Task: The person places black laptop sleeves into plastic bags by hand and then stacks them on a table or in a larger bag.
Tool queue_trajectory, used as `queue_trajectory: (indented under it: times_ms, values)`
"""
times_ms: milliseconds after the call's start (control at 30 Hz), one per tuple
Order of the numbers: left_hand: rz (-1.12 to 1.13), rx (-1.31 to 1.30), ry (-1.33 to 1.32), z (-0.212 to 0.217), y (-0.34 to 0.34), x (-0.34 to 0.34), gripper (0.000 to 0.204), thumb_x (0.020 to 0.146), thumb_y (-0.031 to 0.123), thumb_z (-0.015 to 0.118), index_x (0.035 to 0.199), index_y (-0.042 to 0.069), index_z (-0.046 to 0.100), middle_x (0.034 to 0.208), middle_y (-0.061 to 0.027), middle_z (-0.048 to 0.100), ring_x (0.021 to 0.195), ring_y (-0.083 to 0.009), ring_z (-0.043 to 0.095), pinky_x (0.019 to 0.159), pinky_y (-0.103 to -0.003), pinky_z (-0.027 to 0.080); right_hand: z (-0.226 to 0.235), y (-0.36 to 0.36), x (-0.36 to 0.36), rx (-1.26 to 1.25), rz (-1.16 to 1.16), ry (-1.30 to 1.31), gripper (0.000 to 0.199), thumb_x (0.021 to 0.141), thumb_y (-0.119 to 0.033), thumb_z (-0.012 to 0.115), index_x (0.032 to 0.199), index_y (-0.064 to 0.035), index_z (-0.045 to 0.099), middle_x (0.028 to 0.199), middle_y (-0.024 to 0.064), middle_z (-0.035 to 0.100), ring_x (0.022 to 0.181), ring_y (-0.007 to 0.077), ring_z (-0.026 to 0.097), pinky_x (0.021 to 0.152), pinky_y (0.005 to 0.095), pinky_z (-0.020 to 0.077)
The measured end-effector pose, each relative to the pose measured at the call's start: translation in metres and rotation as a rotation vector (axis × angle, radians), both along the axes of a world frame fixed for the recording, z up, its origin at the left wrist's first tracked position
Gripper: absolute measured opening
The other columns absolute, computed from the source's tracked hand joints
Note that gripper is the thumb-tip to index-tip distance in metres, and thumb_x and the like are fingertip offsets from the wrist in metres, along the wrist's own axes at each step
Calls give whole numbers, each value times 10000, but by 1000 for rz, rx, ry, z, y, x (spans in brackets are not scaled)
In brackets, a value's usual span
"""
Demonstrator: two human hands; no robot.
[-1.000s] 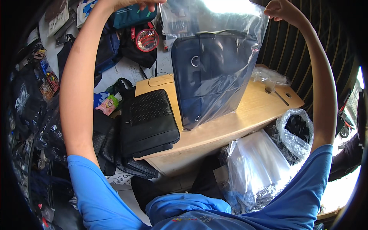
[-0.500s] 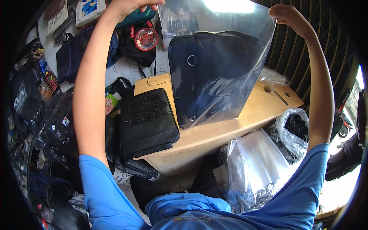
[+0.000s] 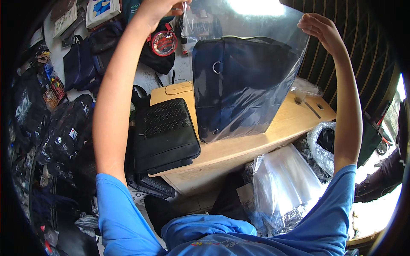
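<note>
I hold a clear plastic bag (image 3: 273,55) up in the air above a wooden table (image 3: 239,149). Inside it hangs a dark navy bag (image 3: 239,85) with metal rings. My left hand (image 3: 160,8) pinches the plastic bag's top left corner. My right hand (image 3: 320,27) grips its top right corner. Both arms are raised, in blue short sleeves. The bottom of the plastic bag hangs just above the tabletop.
A black quilted bag (image 3: 164,132) lies on the table's left end. A stack of clear plastic bags (image 3: 284,187) sits below the table's front edge. Dark bags (image 3: 81,64) are piled at the left. A plastic-wrapped dark item (image 3: 322,143) is at the right.
The plastic bag with the navy bag inside has swung to hang straighter, and my arms have shifted slightly rightward and closer together.
</note>
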State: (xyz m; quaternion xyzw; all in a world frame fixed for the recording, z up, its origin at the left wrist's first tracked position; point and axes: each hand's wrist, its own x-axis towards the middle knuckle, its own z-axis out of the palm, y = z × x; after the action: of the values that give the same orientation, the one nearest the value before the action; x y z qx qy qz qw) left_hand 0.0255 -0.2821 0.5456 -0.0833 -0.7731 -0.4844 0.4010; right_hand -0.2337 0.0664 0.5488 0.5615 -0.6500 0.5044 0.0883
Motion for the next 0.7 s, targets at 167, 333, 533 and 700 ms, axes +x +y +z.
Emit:
queue_trajectory:
  times_ms: [167,333,533,700]
  values:
    - [-115,38,48,-70,16,1,426,860,271,638,1199,38,525,1050,-84,632,885,-139,631,697,-258,486,-12,-4,8,-151,-56,-80,339,888,-307,601,1062,-16,604,944,76,653,906,157,651,843,271,521]
    - [-163,10,-106,-116,19,-9,365,828,212,690,1137,40,600,1001,-32,633,849,-64,587,694,-197,457,-12,-11,12,-165,-52,-83,343,877,-316,616,1051,-20,610,926,64,655,890,150,653,840,266,520]
    - [-280,136,6,-116,19,-21,245,848,122,651,1074,30,630,910,-13,635,795,-56,591,684,-182,461,-25,-14,10,-207,6,-190,422,904,-363,564,1157,-25,558,1070,93,627,1010,175,610,895,302,486]
    - [-220,188,-5,-121,14,-25,215,848,118,645,1044,32,638,914,-10,633,804,-64,596,692,-189,473,-96,-21,21,-321,243,-445,683,852,-394,624,1308,59,393,1190,174,554,1161,264,510,976,371,401]
